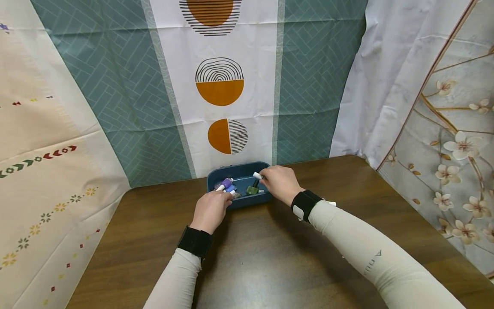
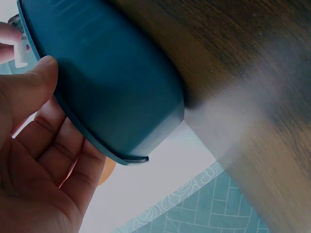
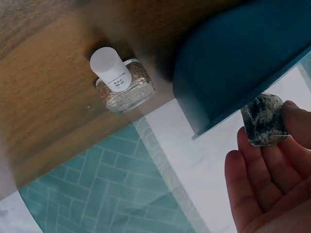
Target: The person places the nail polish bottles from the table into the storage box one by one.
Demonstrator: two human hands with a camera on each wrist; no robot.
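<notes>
A dark blue plastic bin (image 1: 247,201) stands near the back of the table with several nail polish bottles inside. Among them are a purple bottle (image 1: 227,183) on the left and a green bottle (image 1: 252,189) lying toward the right. My left hand (image 1: 211,210) grips the bin's near left rim, thumb at the edge and fingers partly hidden behind the wall. Over the bin's right end, my right hand (image 1: 282,183) pinches a white-capped nail polish bottle. In the right wrist view this bottle (image 3: 265,119) is clear with dark flecks.
Right of the bin, another nail polish bottle (image 3: 129,92) with gold glitter and a white cap stands on the wooden table (image 1: 247,257). In the head view my right forearm partly hides it. A patterned curtain (image 1: 308,107) hangs behind the table.
</notes>
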